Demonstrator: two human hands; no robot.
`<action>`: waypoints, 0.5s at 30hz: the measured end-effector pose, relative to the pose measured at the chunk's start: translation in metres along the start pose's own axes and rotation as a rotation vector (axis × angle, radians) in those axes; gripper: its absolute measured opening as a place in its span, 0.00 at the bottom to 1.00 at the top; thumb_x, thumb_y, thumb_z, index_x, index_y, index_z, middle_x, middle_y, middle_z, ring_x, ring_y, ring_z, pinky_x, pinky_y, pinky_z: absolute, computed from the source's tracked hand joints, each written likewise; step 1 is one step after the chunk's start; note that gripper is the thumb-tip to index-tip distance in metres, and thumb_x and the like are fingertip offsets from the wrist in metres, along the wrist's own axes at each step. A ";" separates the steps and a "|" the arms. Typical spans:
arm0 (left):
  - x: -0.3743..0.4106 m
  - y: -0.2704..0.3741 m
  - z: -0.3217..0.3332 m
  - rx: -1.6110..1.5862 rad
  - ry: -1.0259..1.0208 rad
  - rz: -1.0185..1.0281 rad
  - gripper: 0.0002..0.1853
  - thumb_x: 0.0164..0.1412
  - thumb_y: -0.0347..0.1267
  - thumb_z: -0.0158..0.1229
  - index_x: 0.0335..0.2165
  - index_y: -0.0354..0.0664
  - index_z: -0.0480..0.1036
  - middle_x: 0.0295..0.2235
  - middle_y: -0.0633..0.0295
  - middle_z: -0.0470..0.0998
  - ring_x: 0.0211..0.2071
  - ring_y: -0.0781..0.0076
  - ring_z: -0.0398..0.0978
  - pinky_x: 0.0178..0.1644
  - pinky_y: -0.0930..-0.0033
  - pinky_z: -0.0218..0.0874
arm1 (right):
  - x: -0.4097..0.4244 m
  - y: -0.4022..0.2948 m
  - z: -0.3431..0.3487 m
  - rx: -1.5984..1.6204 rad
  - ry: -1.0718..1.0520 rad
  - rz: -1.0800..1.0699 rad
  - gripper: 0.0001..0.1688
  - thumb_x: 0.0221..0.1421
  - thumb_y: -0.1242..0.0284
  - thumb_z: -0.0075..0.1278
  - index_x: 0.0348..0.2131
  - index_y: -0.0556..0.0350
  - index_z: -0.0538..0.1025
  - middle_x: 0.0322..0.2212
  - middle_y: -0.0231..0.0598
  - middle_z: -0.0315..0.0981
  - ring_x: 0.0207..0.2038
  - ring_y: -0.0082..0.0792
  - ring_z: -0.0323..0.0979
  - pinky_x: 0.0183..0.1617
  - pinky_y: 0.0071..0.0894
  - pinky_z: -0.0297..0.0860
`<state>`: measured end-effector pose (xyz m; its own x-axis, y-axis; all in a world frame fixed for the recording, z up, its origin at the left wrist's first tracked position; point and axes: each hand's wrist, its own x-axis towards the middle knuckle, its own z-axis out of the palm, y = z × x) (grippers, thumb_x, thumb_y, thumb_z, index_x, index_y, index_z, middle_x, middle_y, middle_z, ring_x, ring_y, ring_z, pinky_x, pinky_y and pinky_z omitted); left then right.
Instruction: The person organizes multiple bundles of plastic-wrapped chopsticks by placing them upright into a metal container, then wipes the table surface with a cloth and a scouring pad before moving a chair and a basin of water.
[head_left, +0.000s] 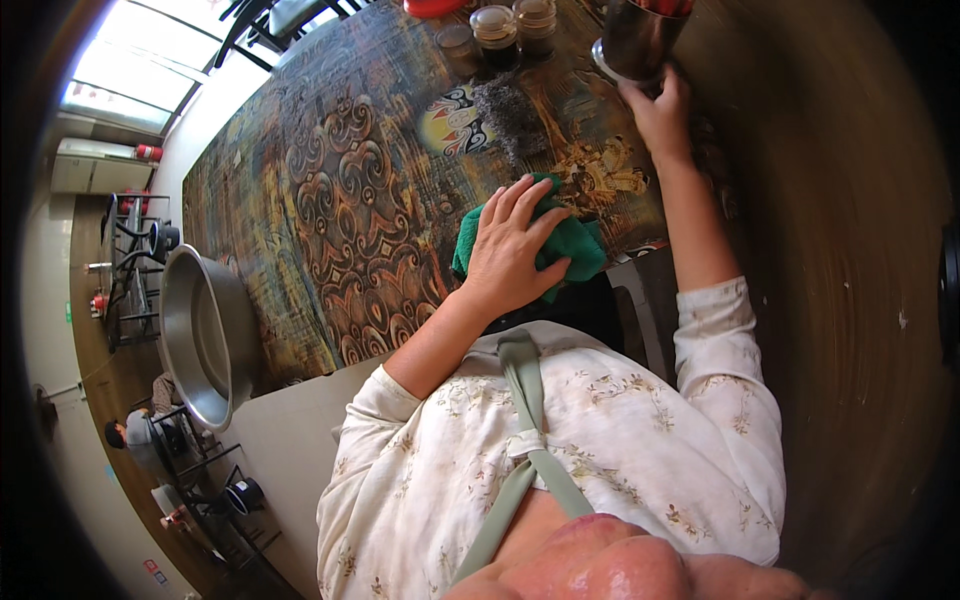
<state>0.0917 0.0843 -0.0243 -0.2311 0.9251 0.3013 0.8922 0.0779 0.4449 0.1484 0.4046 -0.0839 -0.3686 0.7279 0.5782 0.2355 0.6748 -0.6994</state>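
My left hand (506, 255) lies palm down over a folded green cloth (574, 244) near the table's front edge, pressing it to the patterned tabletop (262, 187). At the upper right, my right hand (660, 112) grips the bottom of a dark metal container (641, 41). Red things show at the container's mouth, and a pale round rim sticks out beneath it. A grey, frayed clump (510, 116) sits on the table beyond the cloth; what it is made of I cannot tell.
Several small lidded jars (495, 34) stand at the far side, by a red object (433, 7). A wide steel basin (202, 337) is at the table's left end. Black metal racks (135, 262) and a seated person (146, 431) appear farther left.
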 end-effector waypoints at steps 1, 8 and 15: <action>-0.001 -0.002 0.002 -0.012 0.001 0.016 0.24 0.52 0.38 0.65 0.49 0.50 0.75 0.61 0.55 0.66 0.66 0.45 0.57 0.67 0.42 0.49 | -0.014 -0.021 -0.005 -0.088 -0.023 0.015 0.38 0.49 0.63 0.69 0.55 0.61 0.72 0.51 0.57 0.72 0.54 0.49 0.72 0.58 0.43 0.68; -0.003 -0.013 0.004 -0.232 0.288 0.028 0.10 0.58 0.24 0.59 0.40 0.37 0.75 0.42 0.55 0.77 0.47 0.50 0.73 0.54 0.56 0.64 | -0.047 -0.111 0.031 0.121 -0.351 -0.274 0.25 0.55 0.67 0.63 0.51 0.53 0.77 0.50 0.48 0.73 0.54 0.51 0.71 0.59 0.44 0.67; -0.058 -0.050 -0.048 -1.058 0.782 -0.564 0.13 0.74 0.37 0.51 0.43 0.41 0.77 0.35 0.68 0.78 0.36 0.78 0.75 0.42 0.73 0.69 | -0.049 -0.135 0.067 0.165 -0.503 -0.135 0.26 0.48 0.76 0.57 0.50 0.51 0.73 0.47 0.49 0.74 0.49 0.52 0.74 0.55 0.45 0.71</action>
<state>0.0419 0.0086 -0.0239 -0.9119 0.3982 0.0999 -0.0129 -0.2711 0.9625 0.0744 0.2696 -0.0462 -0.7803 0.4603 0.4234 0.0266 0.7007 -0.7129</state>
